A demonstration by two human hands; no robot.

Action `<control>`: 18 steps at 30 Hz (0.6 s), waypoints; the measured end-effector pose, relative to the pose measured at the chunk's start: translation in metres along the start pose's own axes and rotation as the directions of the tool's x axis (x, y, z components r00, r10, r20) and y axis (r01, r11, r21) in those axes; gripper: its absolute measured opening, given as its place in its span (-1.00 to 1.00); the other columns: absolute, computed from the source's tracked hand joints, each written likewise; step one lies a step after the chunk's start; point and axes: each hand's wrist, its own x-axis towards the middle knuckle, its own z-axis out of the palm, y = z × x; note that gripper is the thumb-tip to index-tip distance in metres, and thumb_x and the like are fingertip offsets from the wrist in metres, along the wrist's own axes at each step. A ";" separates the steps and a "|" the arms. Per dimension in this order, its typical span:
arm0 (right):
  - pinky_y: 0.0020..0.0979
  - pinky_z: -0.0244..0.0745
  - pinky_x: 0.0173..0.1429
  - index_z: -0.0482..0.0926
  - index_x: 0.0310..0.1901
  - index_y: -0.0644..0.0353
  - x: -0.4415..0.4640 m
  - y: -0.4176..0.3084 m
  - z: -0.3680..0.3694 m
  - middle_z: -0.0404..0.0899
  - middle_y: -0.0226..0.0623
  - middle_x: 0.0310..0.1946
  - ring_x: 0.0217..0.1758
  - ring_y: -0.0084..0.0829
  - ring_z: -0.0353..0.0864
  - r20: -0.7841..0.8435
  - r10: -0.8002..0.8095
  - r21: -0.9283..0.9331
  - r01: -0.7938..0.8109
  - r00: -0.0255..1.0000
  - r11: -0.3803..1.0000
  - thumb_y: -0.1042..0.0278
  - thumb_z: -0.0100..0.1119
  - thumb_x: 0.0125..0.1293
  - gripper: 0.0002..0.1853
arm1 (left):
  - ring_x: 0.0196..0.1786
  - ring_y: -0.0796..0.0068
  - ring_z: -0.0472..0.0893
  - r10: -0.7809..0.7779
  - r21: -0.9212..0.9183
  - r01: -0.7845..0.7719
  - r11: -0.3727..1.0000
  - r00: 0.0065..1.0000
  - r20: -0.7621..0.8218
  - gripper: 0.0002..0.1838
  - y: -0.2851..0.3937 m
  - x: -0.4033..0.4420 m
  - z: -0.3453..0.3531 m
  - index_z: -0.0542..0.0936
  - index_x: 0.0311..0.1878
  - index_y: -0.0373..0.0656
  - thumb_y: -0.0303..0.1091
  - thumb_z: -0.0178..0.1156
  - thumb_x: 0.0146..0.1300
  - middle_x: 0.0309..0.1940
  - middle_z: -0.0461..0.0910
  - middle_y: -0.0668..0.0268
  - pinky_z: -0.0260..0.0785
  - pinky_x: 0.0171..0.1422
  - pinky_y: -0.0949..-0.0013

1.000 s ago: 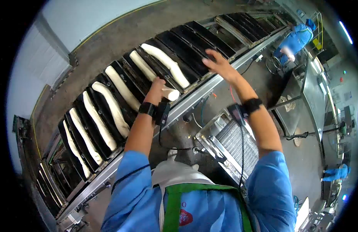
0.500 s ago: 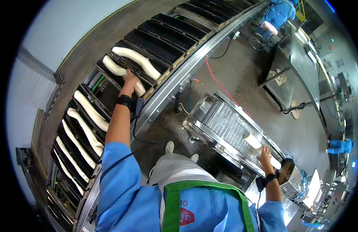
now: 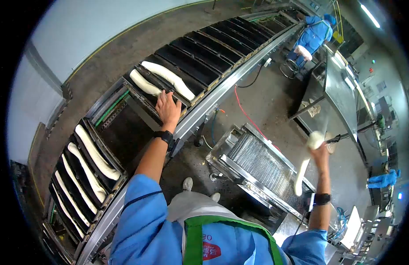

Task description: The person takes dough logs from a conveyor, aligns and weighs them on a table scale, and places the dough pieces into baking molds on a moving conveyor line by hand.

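Observation:
My left hand point(image 3: 168, 108) lies over the lower end of a white dough strip point(image 3: 144, 82) in a black tray on the conveyor, fingers stretched out. The hand hides that end of the strip. Beside it in the neighbouring tray lies a longer dough strip point(image 3: 169, 78). Raised above the mesh belt point(image 3: 262, 163), my right hand point(image 3: 319, 154) is closed around another dough strip point(image 3: 301, 176). One end of this piece shows above the fist and the other hangs below it, slightly blurred.
Several more trays with dough strips point(image 3: 95, 149) line the conveyor at the left. A gap point(image 3: 125, 128) with the chain showing separates them from the trays at my left hand. A metal table point(image 3: 341, 101) stands at right. Two people point(image 3: 314, 35) in blue are farther off.
My right hand has lifted a dough strip up off the mesh belt. The trays have shifted up and right in view, with my left hand still at the same dough strip.

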 end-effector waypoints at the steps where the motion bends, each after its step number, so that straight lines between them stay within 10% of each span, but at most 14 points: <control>1: -0.42 0.37 -0.14 0.30 -0.01 0.28 0.011 -0.023 -0.018 0.47 -0.27 -0.23 -0.20 -0.44 0.46 -0.091 -0.038 0.198 0.055 0.995 0.979 0.39 0.18 -0.06 -0.49 | 0.21 0.20 0.09 -0.015 -0.004 0.015 1.000 1.000 -0.012 -0.62 -0.001 0.003 -0.001 0.35 -0.07 -0.09 -0.27 0.06 0.00 0.12 0.16 0.19 -0.03 0.20 0.14; 8: -0.49 0.29 -0.16 0.37 -0.16 0.30 0.108 -0.182 -0.036 0.43 -0.30 -0.29 -0.21 -0.49 0.40 -0.285 -0.098 0.733 0.283 0.953 0.618 0.28 0.12 0.04 -0.64 | 0.14 0.21 0.19 -0.029 -0.037 0.026 0.999 0.996 -0.083 -0.65 0.008 0.009 -0.002 0.40 -0.15 -0.06 -0.27 0.11 -0.08 0.07 0.25 0.23 0.05 0.13 0.17; 14: -0.53 0.31 -0.36 0.39 -0.24 0.20 0.189 -0.234 0.139 0.44 -0.39 -0.39 -0.41 -0.54 0.40 -0.227 -0.215 0.682 0.313 0.950 0.661 0.36 0.14 0.02 -0.74 | 0.13 0.18 0.20 -0.039 -0.080 0.033 0.996 0.997 -0.072 -0.70 0.007 0.018 0.000 0.41 -0.19 -0.08 -0.32 0.07 -0.08 0.04 0.27 0.22 0.05 0.13 0.15; 16: -0.48 0.36 -0.33 0.38 -0.21 0.18 0.210 -0.220 0.219 0.45 -0.34 -0.35 -0.37 -0.53 0.41 0.142 -0.264 0.877 0.002 0.954 0.480 0.38 0.15 0.02 -0.73 | 0.13 0.18 0.20 -0.031 -0.093 0.023 0.995 0.996 -0.084 -0.70 0.008 0.021 0.006 0.41 -0.19 -0.07 -0.32 0.07 -0.08 0.06 0.26 0.21 0.04 0.14 0.14; 18: -0.25 0.36 -0.04 0.06 0.12 -0.02 0.209 -0.175 0.268 0.05 -0.19 0.15 0.07 -0.25 0.29 0.316 -0.074 0.737 -0.196 0.946 0.647 0.39 0.16 0.02 -0.37 | 0.14 0.17 0.18 -0.039 -0.095 0.032 0.995 0.997 -0.069 -0.68 0.011 0.028 0.010 0.41 -0.17 -0.07 -0.32 0.09 -0.09 0.06 0.25 0.20 0.02 0.15 0.15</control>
